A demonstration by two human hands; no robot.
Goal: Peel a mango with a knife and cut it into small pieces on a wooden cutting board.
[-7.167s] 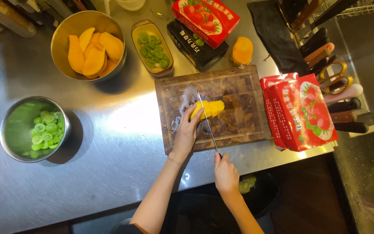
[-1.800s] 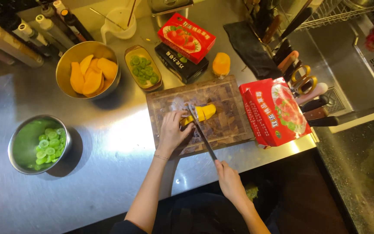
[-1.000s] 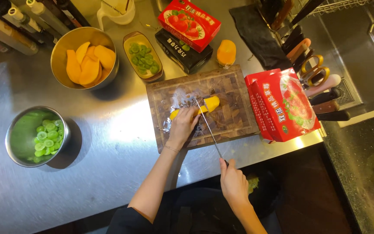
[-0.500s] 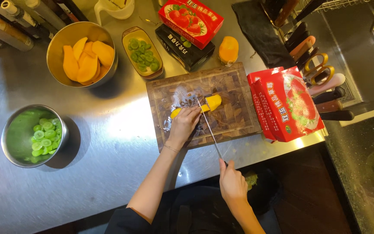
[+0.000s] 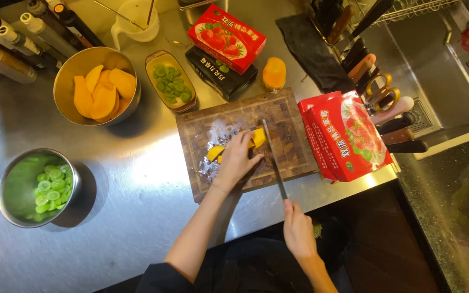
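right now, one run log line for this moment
left hand pressing yellow fruit on cutting board | right hand gripping knife | blade at fruit

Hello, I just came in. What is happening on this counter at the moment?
A person is cutting a yellow fruit piece on a wooden cutting board. The left hand holds the fruit down, and the right hand holds a long knife with its blade beside the fruit. Nearby stand a metal bowl of orange slices, a small dish of green slices, a steel bowl of green slices and red boxes.
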